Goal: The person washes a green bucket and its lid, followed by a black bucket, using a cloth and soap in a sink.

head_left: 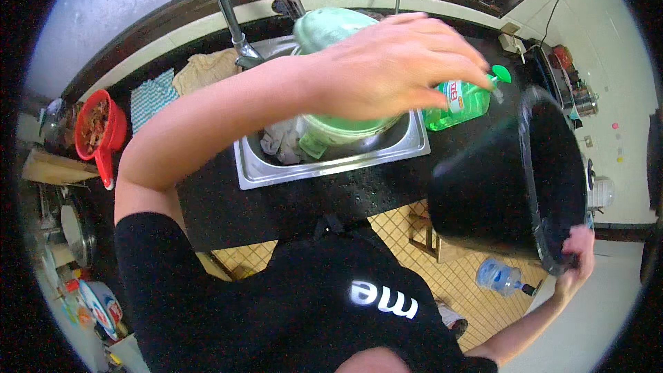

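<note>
My left arm reaches across the sink, and my left hand (407, 65) has its fingers stretched and apart, the thumb beside a bottle of green liquid soap (476, 105) with a green pump top. Whether it touches the bottle I cannot tell. On the right, my right hand (580, 252) grips the rim of a black bucket (483, 186), tilted on its side with its mouth facing right. Below my left forearm, a pale green basin (352, 131) and a rounded pale green piece (331, 26) stand in the steel sink (331, 172), partly hidden.
A chrome faucet (238, 34) rises behind the sink. Grey cloth (280, 144) lies in the sink; a checked cloth (153, 97) and a beige cloth (204, 72) lie left of it. A red strainer (112, 135) stands far left. A water bottle (498, 276) is on the tiled floor.
</note>
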The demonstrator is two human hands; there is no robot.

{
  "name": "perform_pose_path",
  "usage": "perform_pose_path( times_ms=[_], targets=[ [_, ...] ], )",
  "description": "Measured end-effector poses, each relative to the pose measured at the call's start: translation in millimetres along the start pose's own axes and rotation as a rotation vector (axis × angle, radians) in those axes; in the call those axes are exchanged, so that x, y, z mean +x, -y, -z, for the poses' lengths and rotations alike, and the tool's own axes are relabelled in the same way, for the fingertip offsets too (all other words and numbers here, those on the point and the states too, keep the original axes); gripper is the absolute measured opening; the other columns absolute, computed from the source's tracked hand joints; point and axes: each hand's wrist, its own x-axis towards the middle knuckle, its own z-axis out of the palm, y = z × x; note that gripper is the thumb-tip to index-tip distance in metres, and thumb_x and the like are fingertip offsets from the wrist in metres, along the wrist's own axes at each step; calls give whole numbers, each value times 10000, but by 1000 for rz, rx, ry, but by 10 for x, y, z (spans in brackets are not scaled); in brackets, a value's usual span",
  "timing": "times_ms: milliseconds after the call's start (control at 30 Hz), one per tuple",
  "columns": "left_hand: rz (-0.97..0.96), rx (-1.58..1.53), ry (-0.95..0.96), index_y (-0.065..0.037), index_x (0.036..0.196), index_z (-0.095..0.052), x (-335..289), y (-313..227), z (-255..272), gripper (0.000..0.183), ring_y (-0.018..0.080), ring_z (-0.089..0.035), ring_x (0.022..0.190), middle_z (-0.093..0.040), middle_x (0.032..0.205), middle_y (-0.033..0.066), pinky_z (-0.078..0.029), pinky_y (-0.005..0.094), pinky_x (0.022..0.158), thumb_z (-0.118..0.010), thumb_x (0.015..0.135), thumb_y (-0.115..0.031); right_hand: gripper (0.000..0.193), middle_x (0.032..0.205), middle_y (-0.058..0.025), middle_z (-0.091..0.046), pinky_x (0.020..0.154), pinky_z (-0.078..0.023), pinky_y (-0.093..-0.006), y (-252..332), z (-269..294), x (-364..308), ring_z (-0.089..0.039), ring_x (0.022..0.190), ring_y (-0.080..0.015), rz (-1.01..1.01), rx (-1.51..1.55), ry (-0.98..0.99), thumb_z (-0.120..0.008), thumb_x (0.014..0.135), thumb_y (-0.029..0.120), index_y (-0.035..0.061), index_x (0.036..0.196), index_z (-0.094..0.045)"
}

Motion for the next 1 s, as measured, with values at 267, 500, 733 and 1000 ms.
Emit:
perform_pose_path(
  times_ms=[267, 500, 733, 1000],
  targets=[
    [457, 45, 238, -87, 1180, -525, -964, 336, -401, 412, 298, -439, 1170, -498, 1239, 117, -327, 413, 994, -603, 775, -106, 358, 766, -93, -526, 711, -414, -331, -397, -519, -1445, -520, 776, -247, -526, -226, 43, -737, 427, -1, 18, 726, -543],
    [668, 264, 651, -303, 1366, -300, -1326, 174, -828, 905, 249, -214, 1339, -203, 1463, 36, -182, 649, 991, -767, 594, -236, 343, 753, -107, -552, 699, -433, -389, -1354, -1875, -2504, -521, 794, -306, -625, -194, 342, -791, 439, 100, 46, 694, -569],
    [591, 479, 777, -266, 1377, -292, -1298, 248, -911, 951, 255, -198, 1346, -190, 1471, 12, -198, 587, 1032, -764, 555, -191, 287, 779, -109, -561, 746, -459, -395, -2111, -3153, -3231, -523, 827, -300, -632, -190, 719, -795, 484, 105, 60, 662, -575],
    [594, 439, 784, -142, 1325, -379, -1235, 338, -892, 744, 317, -210, 1341, -262, 1444, 100, -140, 518, 1074, -663, 638, -98, 297, 965, -137, -579, 799, -475, -403, -2727, -4207, -3628, -531, 939, -327, -673, -165, 791, -737, 565, 106, 67, 832, -613]
  ],
)
